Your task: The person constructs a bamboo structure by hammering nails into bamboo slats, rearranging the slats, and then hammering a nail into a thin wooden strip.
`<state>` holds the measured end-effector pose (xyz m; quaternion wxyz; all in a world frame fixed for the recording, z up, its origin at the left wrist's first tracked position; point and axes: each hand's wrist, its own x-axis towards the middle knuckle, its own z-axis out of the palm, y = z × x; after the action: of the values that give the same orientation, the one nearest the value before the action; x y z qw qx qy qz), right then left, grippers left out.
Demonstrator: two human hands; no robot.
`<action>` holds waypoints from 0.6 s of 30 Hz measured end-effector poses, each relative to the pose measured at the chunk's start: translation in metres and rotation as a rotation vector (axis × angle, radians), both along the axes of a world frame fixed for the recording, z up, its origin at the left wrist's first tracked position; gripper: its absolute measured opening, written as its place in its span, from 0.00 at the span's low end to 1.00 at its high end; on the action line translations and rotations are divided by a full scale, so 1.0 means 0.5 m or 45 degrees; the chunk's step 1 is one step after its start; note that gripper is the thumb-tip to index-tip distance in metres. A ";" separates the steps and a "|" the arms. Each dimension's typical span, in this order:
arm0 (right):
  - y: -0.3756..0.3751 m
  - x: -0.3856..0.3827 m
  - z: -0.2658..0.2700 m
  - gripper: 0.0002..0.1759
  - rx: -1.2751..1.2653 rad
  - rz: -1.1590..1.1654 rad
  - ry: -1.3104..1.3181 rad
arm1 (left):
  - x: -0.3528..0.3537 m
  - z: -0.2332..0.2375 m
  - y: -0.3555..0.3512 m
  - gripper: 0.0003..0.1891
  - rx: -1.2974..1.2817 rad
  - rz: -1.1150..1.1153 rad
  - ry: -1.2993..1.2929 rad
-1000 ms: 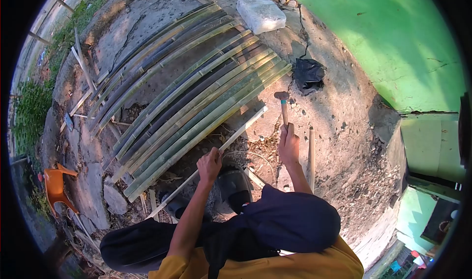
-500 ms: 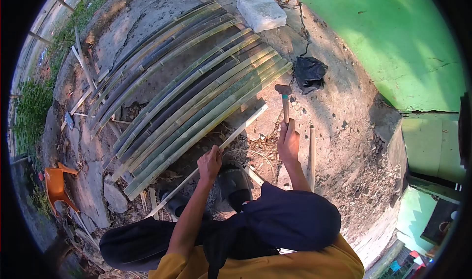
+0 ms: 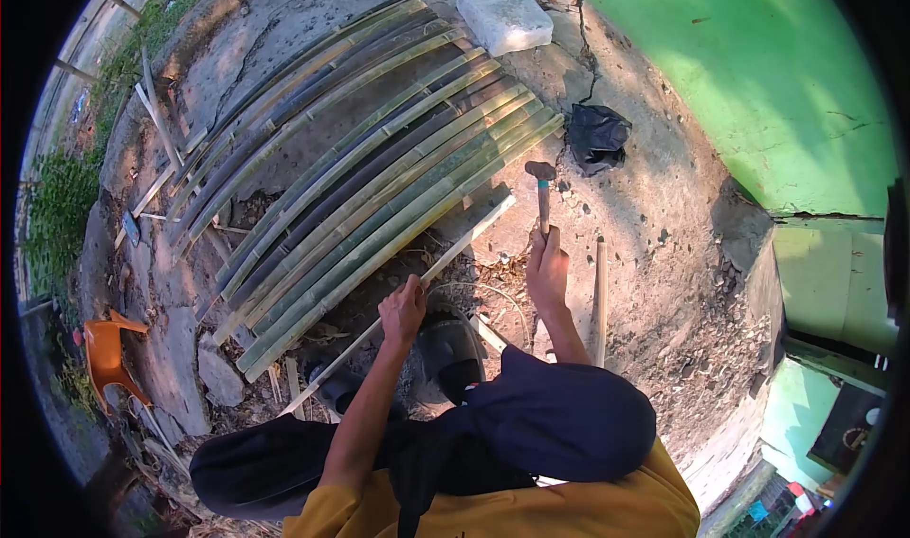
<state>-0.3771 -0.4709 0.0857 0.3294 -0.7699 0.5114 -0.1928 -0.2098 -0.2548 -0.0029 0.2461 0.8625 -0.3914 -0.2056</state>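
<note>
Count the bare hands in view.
2. The left hand grips the long pale bamboo strip; the right hand holds the wooden-handled metal hammer beside the green bamboo slat panel. No others visible.

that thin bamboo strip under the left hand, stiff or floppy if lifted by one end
Probably springy: the bamboo strip is long and very thin, so it would likely sag. Likely light: the left hand alone steadies it.
</note>
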 end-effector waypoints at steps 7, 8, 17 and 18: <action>0.073 -0.073 -0.151 0.14 0.104 0.023 0.270 | 0.002 0.009 0.000 0.09 -0.022 0.005 -0.002; 0.073 -0.073 -0.161 0.14 0.016 0.000 0.139 | 0.015 0.008 -0.012 0.09 -0.036 0.017 -0.013; 0.096 -0.072 -0.126 0.15 0.329 -0.229 -0.225 | 0.024 0.049 0.109 0.07 -0.036 0.182 -0.195; 0.096 -0.075 -0.137 0.15 0.352 -0.261 -0.242 | 0.026 0.044 0.114 0.07 -0.012 0.160 -0.199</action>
<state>-0.4149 -0.4230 0.0173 0.4575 -0.6395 0.5755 -0.2251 -0.1969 -0.1979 0.0189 0.2314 0.8975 -0.3557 -0.1199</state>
